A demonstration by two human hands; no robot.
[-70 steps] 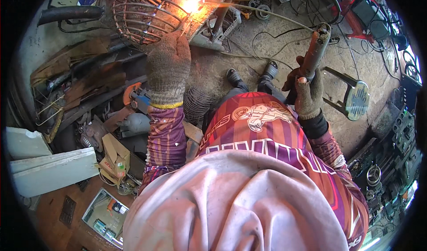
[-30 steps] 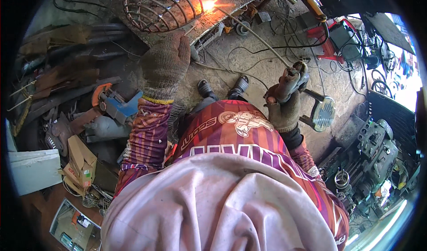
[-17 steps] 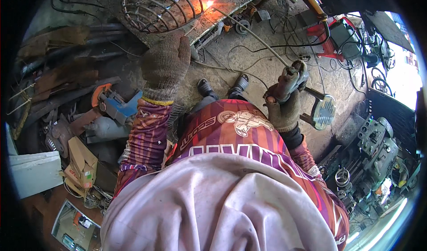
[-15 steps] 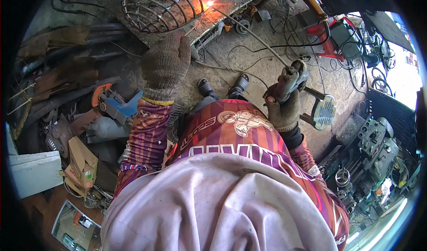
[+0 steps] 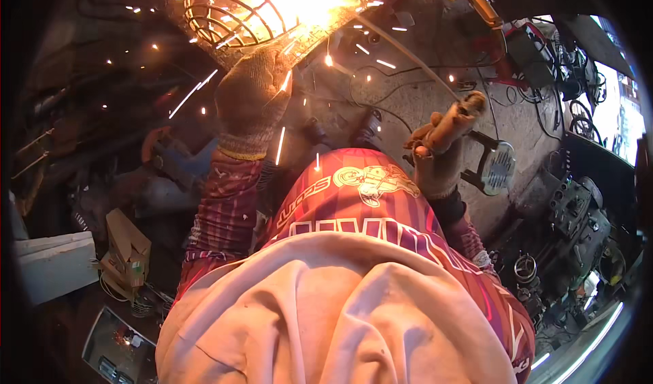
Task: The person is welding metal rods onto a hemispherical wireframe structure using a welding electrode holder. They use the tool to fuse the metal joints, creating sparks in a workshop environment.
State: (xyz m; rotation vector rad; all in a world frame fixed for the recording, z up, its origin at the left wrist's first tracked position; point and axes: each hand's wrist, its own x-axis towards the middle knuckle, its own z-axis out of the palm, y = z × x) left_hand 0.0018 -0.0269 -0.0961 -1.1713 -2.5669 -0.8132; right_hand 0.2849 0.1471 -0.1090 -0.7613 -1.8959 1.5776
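My right hand (image 5: 439,142), in a worn work glove, is wrapped round a welding electrode holder (image 5: 469,105). From it a long thin electrode (image 5: 408,51) runs up and left toward a blinding arc (image 5: 313,2). The arc burns at the edge of a cage of curved metal bars (image 5: 207,18), lying on a metal-topped bench. My left hand (image 5: 250,102), in a knitted glove, is closed just below the cage. Glare and the glove hide what its fingers hold.
Sparks fly around the bench and over the floor. Cables (image 5: 388,105) trail across the concrete, where a stool-like metal piece (image 5: 496,168) stands right of my right hand. A cardboard box (image 5: 126,248) and a white block (image 5: 58,265) lie at left. Machinery (image 5: 578,214) stands at right.
The small glow at the electrode's tip has flared into a large bright arc with many sparks. The surroundings look darker. My right hand has shifted slightly; my left stays near the cage.
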